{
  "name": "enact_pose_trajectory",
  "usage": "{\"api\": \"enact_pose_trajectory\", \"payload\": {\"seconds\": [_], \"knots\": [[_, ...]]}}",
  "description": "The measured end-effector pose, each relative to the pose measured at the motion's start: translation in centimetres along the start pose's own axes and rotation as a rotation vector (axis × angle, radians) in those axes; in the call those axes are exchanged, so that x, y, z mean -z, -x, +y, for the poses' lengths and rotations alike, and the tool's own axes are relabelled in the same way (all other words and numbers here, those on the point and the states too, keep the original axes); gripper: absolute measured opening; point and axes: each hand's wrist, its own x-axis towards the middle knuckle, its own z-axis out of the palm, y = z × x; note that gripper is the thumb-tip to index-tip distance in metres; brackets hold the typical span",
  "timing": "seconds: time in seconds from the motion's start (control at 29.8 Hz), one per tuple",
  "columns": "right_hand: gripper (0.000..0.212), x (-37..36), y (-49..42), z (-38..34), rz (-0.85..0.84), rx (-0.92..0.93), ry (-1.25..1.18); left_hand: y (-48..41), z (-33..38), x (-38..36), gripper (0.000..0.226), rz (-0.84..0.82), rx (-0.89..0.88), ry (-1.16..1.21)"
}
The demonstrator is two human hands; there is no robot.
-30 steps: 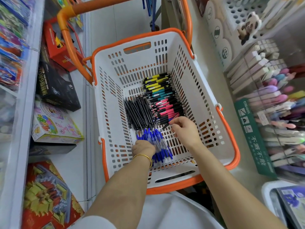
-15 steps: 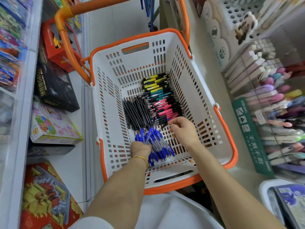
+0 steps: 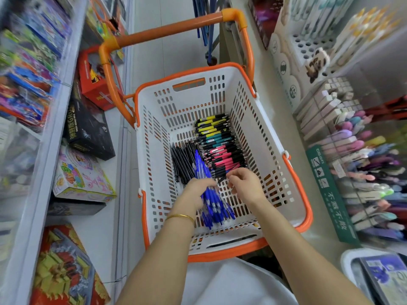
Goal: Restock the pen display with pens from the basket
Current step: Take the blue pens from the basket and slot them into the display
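Blue pens bunched tight in left hand.

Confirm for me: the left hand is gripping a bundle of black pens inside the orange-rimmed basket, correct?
Not quite. The left hand grips a bundle of blue pens, not black; the black pens lie on the floor of the orange-rimmed basket. The head view shows it.
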Motion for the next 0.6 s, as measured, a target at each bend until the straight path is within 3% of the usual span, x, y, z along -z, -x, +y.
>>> {"api": "enact_pose_trajectory", "payload": {"seconds": [0.1, 0.2, 0.3, 0.4, 0.6], "knots": [[0.016, 0.3, 0.9, -0.8, 0.033, -0.053, -0.201, 3.3, 3.0, -1.3, 0.027, -0.122, -0.231, 0.149], [0.031, 1.1, 2.7, -2.4, 0.053, -0.124, -0.48, 7.0, 5.8, -3.2, 0.022, -0.206, -0.493, 0.177], [0.046, 2.5, 4.0, -4.7, -0.053, -0.172, -1.078, 10.6, 7.4, -5.9, 0.027, -0.311, -0.682, 0.159], [0.04, 4.9, 4.3, -7.0, -0.086, -0.102, -1.57, 13.2, 7.4, -9.1, 0.032, -0.366, -0.8, 0.147], [0.047, 9.1, 5.7, -8.6, -0.075, 0.037, -1.803, 16.2, 7.3, -12.1, 0.033, -0.489, -0.997, -0.043]]}}
